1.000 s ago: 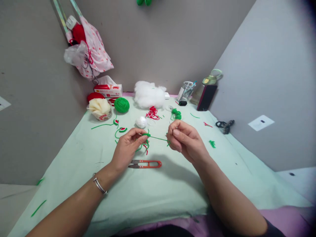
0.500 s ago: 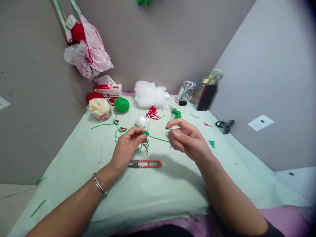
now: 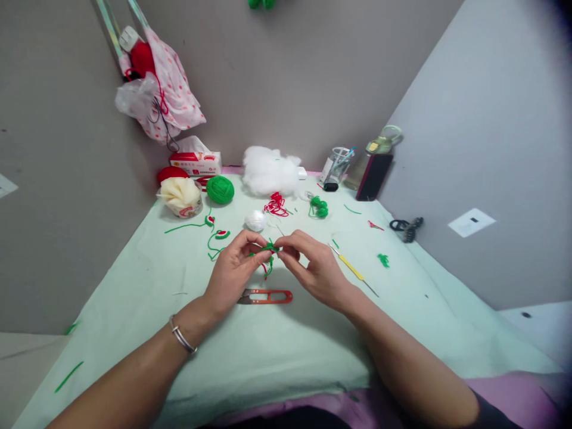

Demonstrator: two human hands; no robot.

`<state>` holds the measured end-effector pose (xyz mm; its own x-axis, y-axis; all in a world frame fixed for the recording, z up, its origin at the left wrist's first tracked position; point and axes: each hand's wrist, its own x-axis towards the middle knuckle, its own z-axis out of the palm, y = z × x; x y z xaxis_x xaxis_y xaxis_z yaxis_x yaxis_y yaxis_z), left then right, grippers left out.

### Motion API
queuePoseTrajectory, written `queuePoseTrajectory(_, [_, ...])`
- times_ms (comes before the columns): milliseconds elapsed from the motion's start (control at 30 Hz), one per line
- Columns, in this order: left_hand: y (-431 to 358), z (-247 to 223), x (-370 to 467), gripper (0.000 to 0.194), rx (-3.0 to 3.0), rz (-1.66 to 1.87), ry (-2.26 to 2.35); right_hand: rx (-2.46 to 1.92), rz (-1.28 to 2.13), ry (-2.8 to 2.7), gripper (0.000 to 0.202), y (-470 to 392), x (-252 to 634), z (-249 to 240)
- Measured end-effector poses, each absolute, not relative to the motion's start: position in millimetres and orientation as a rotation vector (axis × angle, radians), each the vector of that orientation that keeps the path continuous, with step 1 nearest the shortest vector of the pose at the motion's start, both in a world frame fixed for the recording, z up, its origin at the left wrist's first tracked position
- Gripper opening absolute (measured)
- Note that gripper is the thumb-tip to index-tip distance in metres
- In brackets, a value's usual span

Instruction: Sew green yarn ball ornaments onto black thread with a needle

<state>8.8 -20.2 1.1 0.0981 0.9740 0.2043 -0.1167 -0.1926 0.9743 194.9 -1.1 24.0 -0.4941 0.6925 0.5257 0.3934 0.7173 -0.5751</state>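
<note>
A small green crochet piece [image 3: 270,246] with a bit of red is pinched between both hands above the table. My left hand [image 3: 235,265], with a bracelet at the wrist, grips its left side. My right hand [image 3: 315,265] closes thumb and fingertips on its right side. Green and red yarn ends hang below the piece, and a thin needle-like shaft sticks up beside it. Orange thread snips [image 3: 269,296] lie just under the hands, their blade tips hidden by my left hand. A yellow-handled crochet hook [image 3: 351,267] rests right of my right hand.
Small watermelon-like crochet pieces [image 3: 222,235] lie to the left. Behind are a green yarn ball [image 3: 220,189], a white ball [image 3: 255,220], white stuffing [image 3: 270,171], red yarn [image 3: 276,204], a tissue box [image 3: 196,163], a clear cup [image 3: 337,164] and a phone [image 3: 375,177].
My right hand has moved left to the green piece, and the strand stretched between the hands no longer shows. The yellow-handled hook has come into view on the table.
</note>
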Motion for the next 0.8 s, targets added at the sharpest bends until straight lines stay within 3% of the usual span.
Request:
queuePoseTrajectory(433, [-24.4, 3.3, 10.2, 0.009, 1.422, 1.318, 0.957, -0.733, 0.65, -2.117, 0.013, 0.9, 194.5, 23.6])
queuePoseTrajectory(700, [-23.2, 3.7, 7.1, 0.008, 1.44, 1.332, 1.006, -0.902, 0.8, -1.977, 0.015, 2.8, 195.0, 24.4])
queuePoseTrajectory(800, [-23.6, 1.7, 7.1, 0.011, 1.43, 1.339, 0.987, -0.913, 0.759, -2.016, 0.007, 3.8, 195.0, 24.2])
